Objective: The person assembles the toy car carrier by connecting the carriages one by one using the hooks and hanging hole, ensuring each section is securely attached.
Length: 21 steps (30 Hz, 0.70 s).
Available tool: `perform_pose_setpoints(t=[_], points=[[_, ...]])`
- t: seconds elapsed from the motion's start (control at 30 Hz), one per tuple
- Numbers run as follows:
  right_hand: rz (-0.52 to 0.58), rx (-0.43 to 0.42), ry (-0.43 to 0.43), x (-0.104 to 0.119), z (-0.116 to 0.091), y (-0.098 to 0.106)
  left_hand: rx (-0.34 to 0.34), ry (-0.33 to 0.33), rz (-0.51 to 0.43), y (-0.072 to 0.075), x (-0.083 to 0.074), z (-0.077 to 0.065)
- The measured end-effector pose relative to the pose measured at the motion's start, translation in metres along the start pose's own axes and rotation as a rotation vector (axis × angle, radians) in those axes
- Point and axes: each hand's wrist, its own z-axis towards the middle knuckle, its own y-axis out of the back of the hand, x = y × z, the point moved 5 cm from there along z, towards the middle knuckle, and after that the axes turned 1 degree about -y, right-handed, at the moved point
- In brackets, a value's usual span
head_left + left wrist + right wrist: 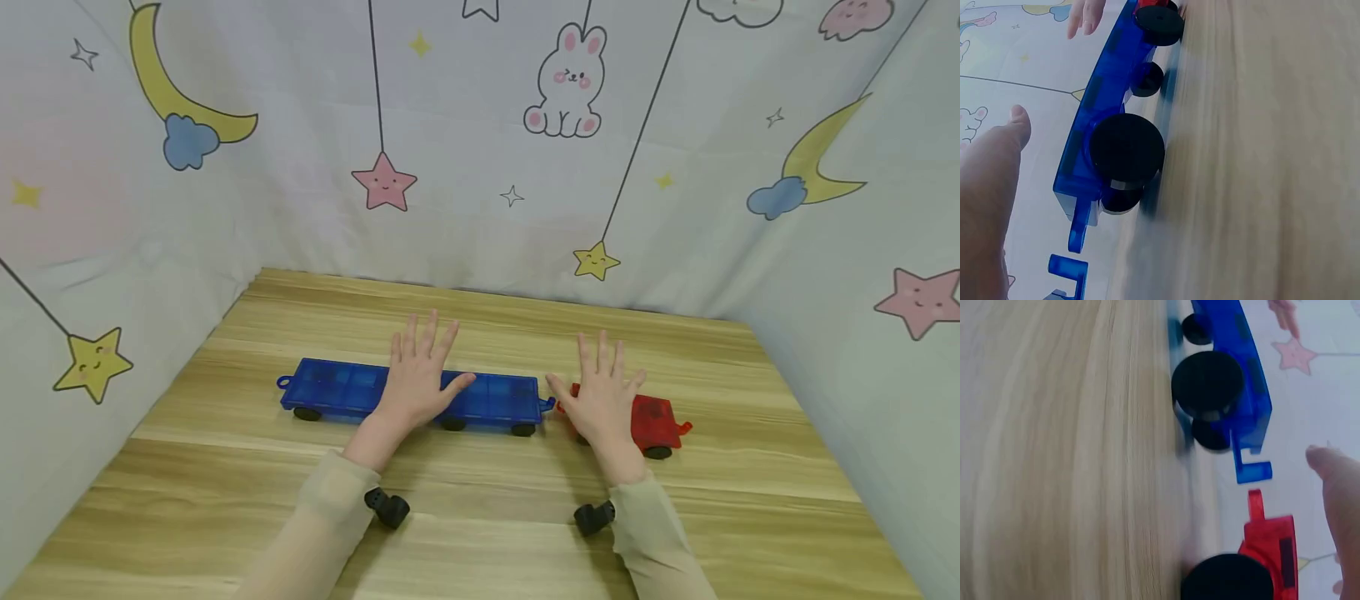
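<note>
Two see-through blue toy wagons with black wheels stand in a row on the wooden table: a left blue wagon [322,390] and a right blue wagon [504,398]. My left hand [416,375] is held over their meeting ends with fingers spread, hiding that part from the head view. In the left wrist view, the loop and blue hook [1072,269] there lie a little apart. My right hand [602,400], fingers also spread, overlaps the red toy wagon [654,419]. The red loop [1255,503] sits just short of the right blue wagon's hook [1254,472]. Neither hand grips anything.
The wooden table [480,533] reaches back to a white cloth [480,233] printed with moons, stars and a rabbit, which also hangs along both sides. A black wrist camera [388,508] sits at the left cuff, another black camera [595,518] at the right.
</note>
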Motion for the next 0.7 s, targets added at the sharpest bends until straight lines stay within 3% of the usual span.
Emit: perform_pose_setpoints(t=[0.7], points=[[0.053, 0.052, 0.03, -0.039, -0.002, 0.006, 0.13, -0.123, -0.057, -0.013, -0.014, 0.006]])
